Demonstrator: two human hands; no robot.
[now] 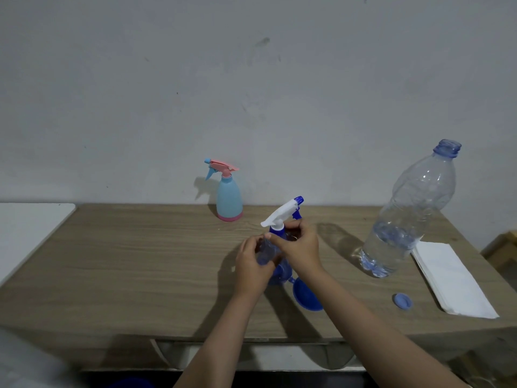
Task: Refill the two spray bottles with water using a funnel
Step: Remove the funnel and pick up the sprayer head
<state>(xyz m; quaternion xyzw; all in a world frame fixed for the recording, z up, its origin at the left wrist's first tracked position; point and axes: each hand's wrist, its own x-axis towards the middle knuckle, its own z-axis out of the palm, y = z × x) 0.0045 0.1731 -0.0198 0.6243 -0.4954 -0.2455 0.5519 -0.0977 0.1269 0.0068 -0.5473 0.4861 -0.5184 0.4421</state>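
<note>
A clear blue spray bottle [268,252] stands at the table's middle, tilted a little. My left hand [251,261] wraps its body. My right hand [296,245] grips the blue collar under its white-and-blue trigger head [282,214]. A blue funnel [306,296] lies on the table just in front of the bottle, partly under my right forearm. A light-blue spray bottle with a pink trigger and base [228,196] stands upright at the back by the wall. A large clear water bottle [408,214], uncapped and about a third full, stands at the right.
The bottle's blue cap [402,301] lies on the wooden table [126,261] near the front right. A stack of white napkins [450,278] rests at the right edge. A white surface [30,228] adjoins the table on the left. The wall runs along the back.
</note>
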